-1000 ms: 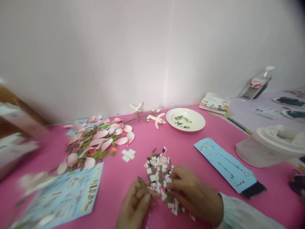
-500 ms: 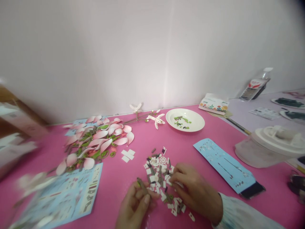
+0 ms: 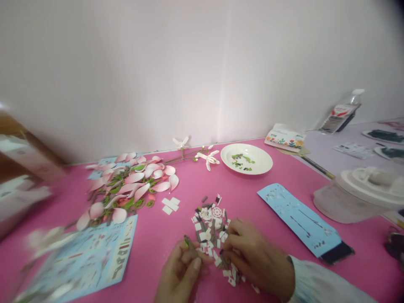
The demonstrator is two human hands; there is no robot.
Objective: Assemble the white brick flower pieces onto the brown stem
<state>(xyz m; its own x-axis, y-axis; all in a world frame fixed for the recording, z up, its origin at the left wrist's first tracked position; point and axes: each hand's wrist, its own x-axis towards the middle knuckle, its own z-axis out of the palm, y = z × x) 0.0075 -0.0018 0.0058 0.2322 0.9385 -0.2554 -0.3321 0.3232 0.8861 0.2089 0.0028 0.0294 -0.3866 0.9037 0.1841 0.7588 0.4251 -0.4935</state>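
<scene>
Brown stick (image 3: pixel 191 249) clamped between thumb and fingers of left hand (image 3: pixel 179 272), held just left of pile of small pieces (image 3: pixel 206 235). Right hand (image 3: pixel 257 257) rested over pile's right edge, fingers drawn close together; whether anything is pinched cannot be told. Work judged partly done: white-flowered stem (image 3: pixel 182 157) already put together, laid near wall (image 3: pixel 142 75). Pile left mostly unjoined; pink petals (image 3: pixel 134 176) left heaped at left; green bits (image 3: pixel 248 160) left on plate (image 3: pixel 264 165).
</scene>
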